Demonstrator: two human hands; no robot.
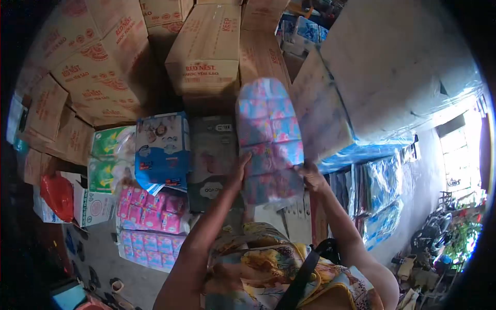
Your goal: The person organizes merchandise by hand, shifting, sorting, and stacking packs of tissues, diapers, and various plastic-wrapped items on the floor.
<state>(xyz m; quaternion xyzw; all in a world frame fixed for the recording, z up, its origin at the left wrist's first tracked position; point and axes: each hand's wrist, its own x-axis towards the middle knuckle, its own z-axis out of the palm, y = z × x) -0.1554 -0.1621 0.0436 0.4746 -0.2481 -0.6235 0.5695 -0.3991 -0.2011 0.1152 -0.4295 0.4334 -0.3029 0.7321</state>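
Observation:
Both hands grip a long clear-wrapped bundle of pink-and-blue packets (271,139), held up in front of my body and slightly blurred. My left hand (243,165) clasps its left edge in the lower half. On the opposite edge, my right hand (311,177) is closed at about the same height. Below and to the left lies a similar wrapped bundle of pink-and-blue packets (147,248), with a bundle of bright pink packets (150,209) above it. A dark grey-green pack (209,155) is just left of the held bundle.
Brown cartons (206,46) marked "Red Nest" are stacked at the back and left. A blue diaper pack (163,150) stands beside green packs (106,160). Large wrapped blocks (382,67) rise at the right, above plastic-wrapped blue packs (382,181). Shoes (118,285) lie on the floor.

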